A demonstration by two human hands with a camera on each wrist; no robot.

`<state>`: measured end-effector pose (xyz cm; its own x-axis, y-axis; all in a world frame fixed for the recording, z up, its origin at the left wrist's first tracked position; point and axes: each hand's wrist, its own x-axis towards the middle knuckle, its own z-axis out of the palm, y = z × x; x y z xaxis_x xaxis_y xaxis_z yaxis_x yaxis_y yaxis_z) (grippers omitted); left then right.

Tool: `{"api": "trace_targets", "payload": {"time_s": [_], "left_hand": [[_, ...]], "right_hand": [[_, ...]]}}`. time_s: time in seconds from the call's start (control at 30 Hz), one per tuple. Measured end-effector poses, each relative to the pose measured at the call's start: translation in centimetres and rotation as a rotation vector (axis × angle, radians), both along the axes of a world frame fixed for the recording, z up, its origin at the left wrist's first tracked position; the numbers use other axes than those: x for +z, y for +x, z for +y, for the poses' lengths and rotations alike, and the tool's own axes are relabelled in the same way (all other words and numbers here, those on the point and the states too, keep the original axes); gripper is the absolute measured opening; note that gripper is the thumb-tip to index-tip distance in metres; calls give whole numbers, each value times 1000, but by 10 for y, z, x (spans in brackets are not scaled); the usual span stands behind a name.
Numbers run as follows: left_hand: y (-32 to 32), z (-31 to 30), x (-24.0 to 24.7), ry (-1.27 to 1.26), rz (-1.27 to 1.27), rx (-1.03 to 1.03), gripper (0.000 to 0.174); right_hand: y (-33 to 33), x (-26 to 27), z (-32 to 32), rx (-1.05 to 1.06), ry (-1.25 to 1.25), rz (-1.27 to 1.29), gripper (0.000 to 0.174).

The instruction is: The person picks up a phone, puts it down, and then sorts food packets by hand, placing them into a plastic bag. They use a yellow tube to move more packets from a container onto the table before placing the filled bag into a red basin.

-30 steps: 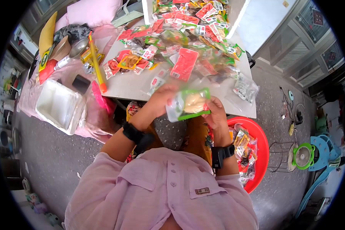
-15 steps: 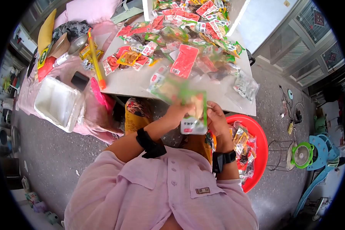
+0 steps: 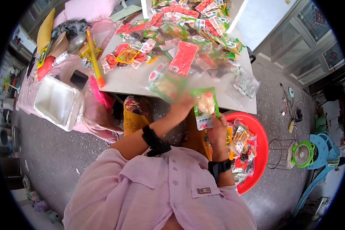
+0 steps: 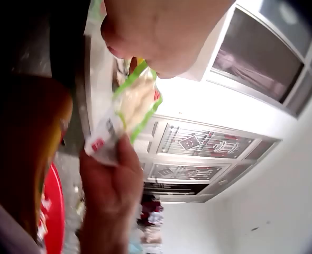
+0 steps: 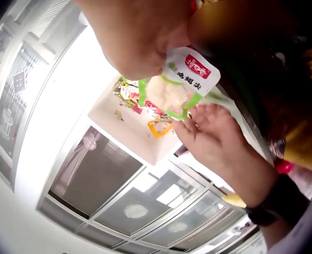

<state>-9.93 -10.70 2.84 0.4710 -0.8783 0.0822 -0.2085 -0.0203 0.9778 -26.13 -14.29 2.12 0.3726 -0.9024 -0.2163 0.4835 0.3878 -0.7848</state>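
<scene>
Your right hand (image 3: 218,129) pinches a green-edged packet (image 3: 206,104) near its lower corner, the thumb lying on its face. You have that packet raised just off the front edge of the worktop (image 3: 132,79), its white label end toward you and its pale contents showing through the clear part. Your left hand (image 3: 183,102) is just beside it, fingers relaxed and loosely bent, with nothing seen in its grasp; whether its fingertips touch the packet, you cannot tell.

Past your left hand, a second packet (image 3: 168,86) with green edging lies at the worktop's front, blurred. Beyond that is a flat red packet (image 3: 183,58), and behind it a heap of red, green and clear packets spreads from the mouth of a white box (image 3: 238,16). A clear bag (image 3: 246,83) lies near the worktop's right edge.

By your right forearm, a red tub (image 3: 262,153) on the floor holds more packets. To your left, a white tray (image 3: 57,100) sits on pink cloth (image 3: 27,100), with a dark, flat rectangular thing (image 3: 79,79) just beside it. A yellow stick (image 3: 94,57) with orange ends lies at the worktop's left edge. Well off to your right stands a green fan (image 3: 303,155).
</scene>
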Motion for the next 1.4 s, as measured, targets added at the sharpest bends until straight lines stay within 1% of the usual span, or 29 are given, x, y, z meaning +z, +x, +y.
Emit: {"api": "trace_targets", "payload": {"time_s": [0.07,0.17,0.27,0.37,0.47,0.57,0.67,0.77,0.83,0.87,0.9,0.97,1.0,1.1,1.2,1.3,1.4], "left_hand": [[14,3,18,-262,-606,169,28],[28,-2,15,-122,-923,64,33],[34,-5,4,111,-923,-2,27],[40,-8,5,174,-854,-31,19],[42,-8,3,61,-790,29,12],[40,-4,8,22,-738,45,10],[38,1,5,-26,-719,78,9],[35,5,9,-12,-801,68,8],[31,9,15,5,-846,50,7],[29,11,16,14,-868,41,7],[28,11,16,-43,-895,42,7],[27,12,13,-156,-950,42,7],[27,13,14,-167,-960,38,7],[29,18,19,-198,-973,42,8],[33,23,22,-196,-974,61,8],[33,28,19,-160,-989,41,8],[30,29,18,-155,-969,29,7]], "right_hand": [[-9,-5,-10,15,-69,61,8],[-3,-5,-18,-10,4,83,8],[6,-5,-23,2,54,114,8],[13,-2,-25,88,34,140,10],[17,-11,-32,169,4,169,14],[24,-1,-32,232,54,173,16],[29,0,-41,323,52,205,17],[35,26,-43,401,111,338,17],[44,38,-43,437,89,364,18],[51,38,-44,454,80,329,18],[57,37,-45,470,72,293,18],[73,19,-49,500,61,123,17],[79,14,-52,532,63,122,18],[88,11,-52,548,85,-28,19],[82,26,-33,493,204,-24,21],[66,24,-26,684,-13,449,20],[71,23,-25,568,-24,387,18]]}}
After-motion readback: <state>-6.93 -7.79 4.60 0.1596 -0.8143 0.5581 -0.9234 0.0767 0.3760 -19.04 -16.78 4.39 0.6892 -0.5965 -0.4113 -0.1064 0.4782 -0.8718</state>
